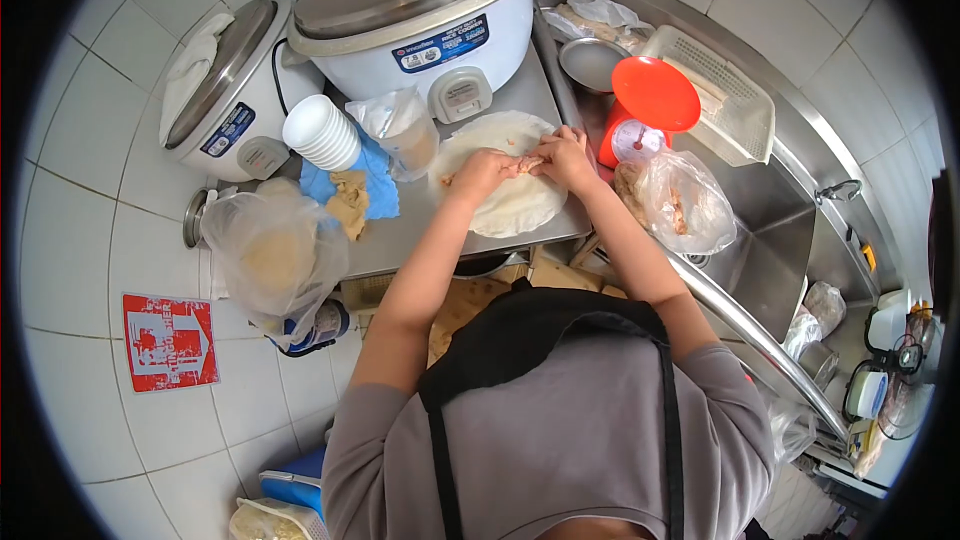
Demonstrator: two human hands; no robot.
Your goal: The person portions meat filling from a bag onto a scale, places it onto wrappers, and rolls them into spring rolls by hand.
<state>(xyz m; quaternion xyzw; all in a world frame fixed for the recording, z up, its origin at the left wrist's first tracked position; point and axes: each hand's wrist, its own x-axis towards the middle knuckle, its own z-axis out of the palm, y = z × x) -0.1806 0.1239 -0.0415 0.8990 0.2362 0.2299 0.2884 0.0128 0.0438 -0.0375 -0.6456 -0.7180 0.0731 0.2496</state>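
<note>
A thin, round, pale wrapper sheet (515,217) lies on the steel counter in front of me. Across its middle runs a strip of reddish-brown filling (527,166), possibly meat. My left hand (484,173) has its fingers closed on the strip's left part, over the wrapper. From the other side my right hand (564,157) pinches the right part, its fingertips close to the left ones. A few small bits of filling dot the sheet. The fingers partly hide the filling. Right of the wrapper sits a plastic bag (688,205) holding more of the reddish filling.
Two rice cookers (415,20) stand behind. Stacked white cups (321,133), a clear bag (397,130), a blue cloth (375,180) and a bag of pale sheets (275,255) are at left. A red scale (640,135), a basket (742,120) and the sink (765,255) are at right.
</note>
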